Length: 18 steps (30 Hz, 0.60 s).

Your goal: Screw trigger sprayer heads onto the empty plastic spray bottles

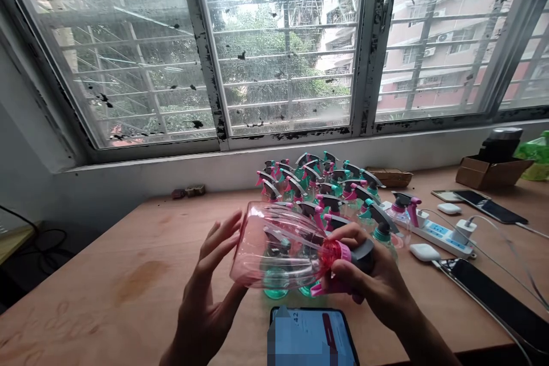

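A clear pink spray bottle (278, 246) lies sideways in the air above the table, its base to the left. Its neck and dark grey and pink trigger head are in the grip of my right hand (369, 274), with the thumb and fingers around the collar. At the base, my left hand (210, 291) cradles the bottle's end between its thumb and outstretched fingers. Through the clear plastic, green spray bottles show behind it. Just beyond stands a close group of pink and green spray bottles (311, 174) with grey trigger heads, partly hidden by the held bottle.
A lit phone (309, 334) lies at the table's near edge. To the right are a white power strip (441, 235) with cables, a dark phone (497, 297), white earbud cases (424, 252) and an open cardboard box (493, 171). Barred windows rise behind the wooden table (107, 251).
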Tool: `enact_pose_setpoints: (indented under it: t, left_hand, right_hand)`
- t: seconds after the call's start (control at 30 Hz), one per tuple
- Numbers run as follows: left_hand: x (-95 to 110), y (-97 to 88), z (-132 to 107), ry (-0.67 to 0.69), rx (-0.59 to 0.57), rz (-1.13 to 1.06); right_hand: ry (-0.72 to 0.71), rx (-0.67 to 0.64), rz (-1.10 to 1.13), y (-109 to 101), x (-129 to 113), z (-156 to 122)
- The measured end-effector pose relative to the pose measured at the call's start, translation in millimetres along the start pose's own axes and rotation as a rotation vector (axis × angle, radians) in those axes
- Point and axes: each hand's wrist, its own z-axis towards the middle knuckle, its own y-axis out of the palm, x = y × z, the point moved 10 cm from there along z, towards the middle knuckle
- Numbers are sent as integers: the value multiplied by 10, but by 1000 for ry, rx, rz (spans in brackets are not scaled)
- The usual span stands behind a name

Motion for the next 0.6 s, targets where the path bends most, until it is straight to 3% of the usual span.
enact_pose_setpoints:
  t: [0.1,0.2,0.43,0.6]
  left_hand:
    - [-71,47,-33,-65,-26,-77]
    - [-163,17,-61,-145,42,-138]
    - [-75,36,-14,-37,59,44]
    - [-206,64,-79,-141,-17,63]
  right_hand:
    - [-51,-8,-56,0,-31,8]
    - [-95,14,-112,-18,-60,4]
    - [-76,136,-31,-101,-62,-34]
    - [-114,140,-69,-68,-118,-37]
